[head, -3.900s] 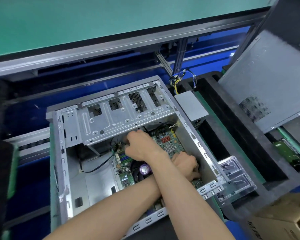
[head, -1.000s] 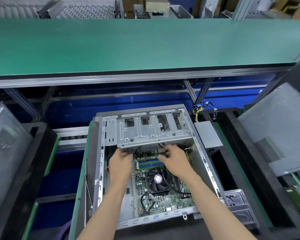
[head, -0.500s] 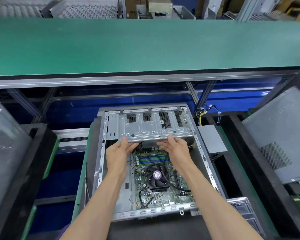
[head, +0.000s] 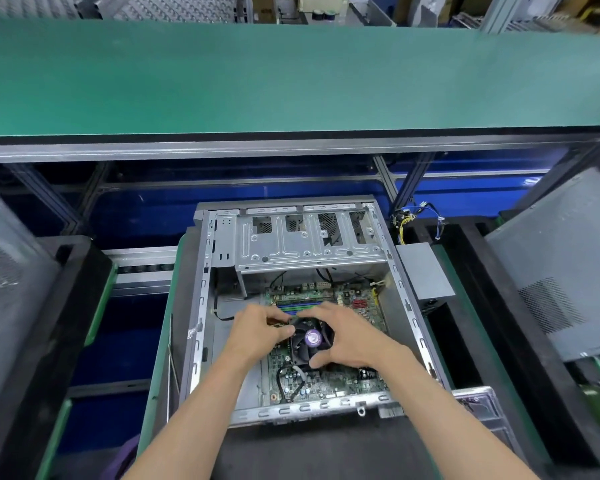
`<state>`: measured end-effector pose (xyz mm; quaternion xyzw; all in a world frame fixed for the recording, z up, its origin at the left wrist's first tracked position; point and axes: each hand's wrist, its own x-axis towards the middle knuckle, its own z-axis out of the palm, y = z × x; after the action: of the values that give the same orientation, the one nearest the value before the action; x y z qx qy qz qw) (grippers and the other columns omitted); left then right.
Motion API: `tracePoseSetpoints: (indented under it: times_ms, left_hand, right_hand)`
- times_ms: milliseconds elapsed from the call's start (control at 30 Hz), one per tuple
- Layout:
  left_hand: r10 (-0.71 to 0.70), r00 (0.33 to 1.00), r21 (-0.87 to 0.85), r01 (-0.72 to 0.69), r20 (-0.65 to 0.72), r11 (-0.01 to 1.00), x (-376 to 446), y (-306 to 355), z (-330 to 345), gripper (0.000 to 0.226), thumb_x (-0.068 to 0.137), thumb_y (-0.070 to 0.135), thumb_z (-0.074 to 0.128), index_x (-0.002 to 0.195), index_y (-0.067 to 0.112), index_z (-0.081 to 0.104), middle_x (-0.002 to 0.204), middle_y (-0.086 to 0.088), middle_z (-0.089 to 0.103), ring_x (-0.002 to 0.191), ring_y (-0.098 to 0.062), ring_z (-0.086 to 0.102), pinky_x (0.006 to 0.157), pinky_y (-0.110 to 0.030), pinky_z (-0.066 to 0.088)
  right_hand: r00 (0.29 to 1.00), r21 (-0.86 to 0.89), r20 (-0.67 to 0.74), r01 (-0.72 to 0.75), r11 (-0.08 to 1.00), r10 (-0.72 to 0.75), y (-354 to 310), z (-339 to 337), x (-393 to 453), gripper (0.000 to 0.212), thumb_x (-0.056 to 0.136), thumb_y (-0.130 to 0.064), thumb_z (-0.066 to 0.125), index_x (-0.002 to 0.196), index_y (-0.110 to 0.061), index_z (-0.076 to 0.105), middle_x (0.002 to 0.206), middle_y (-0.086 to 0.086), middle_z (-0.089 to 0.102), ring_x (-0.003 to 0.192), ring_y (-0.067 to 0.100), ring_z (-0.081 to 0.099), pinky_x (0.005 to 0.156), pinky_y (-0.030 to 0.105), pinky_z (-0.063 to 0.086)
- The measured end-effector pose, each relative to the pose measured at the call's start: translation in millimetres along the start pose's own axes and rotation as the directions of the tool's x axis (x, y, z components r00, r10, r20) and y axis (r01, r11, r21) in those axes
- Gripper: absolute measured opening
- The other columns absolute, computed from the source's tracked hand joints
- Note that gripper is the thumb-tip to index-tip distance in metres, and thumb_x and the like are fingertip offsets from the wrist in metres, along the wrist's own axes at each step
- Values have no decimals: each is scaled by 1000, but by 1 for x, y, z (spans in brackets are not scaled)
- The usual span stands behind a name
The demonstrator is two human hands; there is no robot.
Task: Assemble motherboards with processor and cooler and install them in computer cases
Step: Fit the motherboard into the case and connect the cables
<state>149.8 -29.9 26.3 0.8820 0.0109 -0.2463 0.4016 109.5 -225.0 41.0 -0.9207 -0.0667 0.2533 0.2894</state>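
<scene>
**A:** What was being held, and how was it placed relative to the two hands?

**B:** The square black cooler fan with the purple hub sticker was bracketed from both sides. The right hand was curled round its right edge, thumb at the near corner and fingers over the far rim. The left hand was closed at the cooler's upper-left corner, fingertips pinched there; whether the cooler itself or a small part beside it was pinched could not be told.

**B:** Neither hand was judged nearer; the cooler lay directly between them, roughly square, so no long axis was given.

**A:** And where was the cooler seated?

**B:** On the green motherboard, which had been laid flat inside the open grey steel computer case. Board was exposed nearer than the cooler and to its right.

**A:** What room was left for movement?

**B:** Left of the cooler, bare case floor was seen up to the perforated side rail. Beyond the cooler, the blue memory slots lay just beside it, then the silver stamped drive cage overhung the far end of the board. Clearance was judged freest straight upward.
</scene>
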Motion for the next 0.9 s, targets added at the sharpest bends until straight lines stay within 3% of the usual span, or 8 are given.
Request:
tracePoseSetpoints:
  times_ms: [100,400,567,767,900]
  left_hand:
    - [-29,1000,-24,29,3,999,2,-1,1,17,81,24,84,97,26,78,108,3,71,105,-15,64,95,-31,49]
    - [-24,999,-80,26,26,996,8,-4,5,18,81,15,82,84,31,73,85,7,73,84,-9,67,72,-21,47]
    - [-17,999,-101,22,49,995,8,-4,6,20,82,12,79,89,30,73,89,8,73,87,-9,67,83,-28,52]
    - [138,989,70,-134,-59,989,-7,6,7,23,83,19,81,101,31,73,104,11,71,104,-11,63,98,-35,50]
    - [214,971,113,-202,-110,973,-12,8,-1,25,88,26,75,113,26,72,113,7,66,109,-13,59,97,-34,48]
  right_hand:
    - [1000,-15,-15,7,1000,-8,-3,-1,1,91,71,-36,90,149,-34,44,149,0,48,137,23,44,114,42,36]
    - [999,-80,-36,20,997,-23,1,5,5,91,70,-39,89,149,-30,43,145,1,51,132,24,48,111,42,40]
    - [998,-75,-58,-1,997,-4,1,7,6,90,67,-41,90,145,-35,45,141,-1,55,127,24,52,105,42,44]
    - [998,-164,-67,-30,986,19,0,6,-5,94,73,-50,83,153,-44,33,156,-5,41,142,21,39,110,47,40]
    - [990,-330,-137,-71,941,27,-5,2,-9,90,71,-68,73,150,-44,36,149,-14,45,131,20,51,99,46,47]
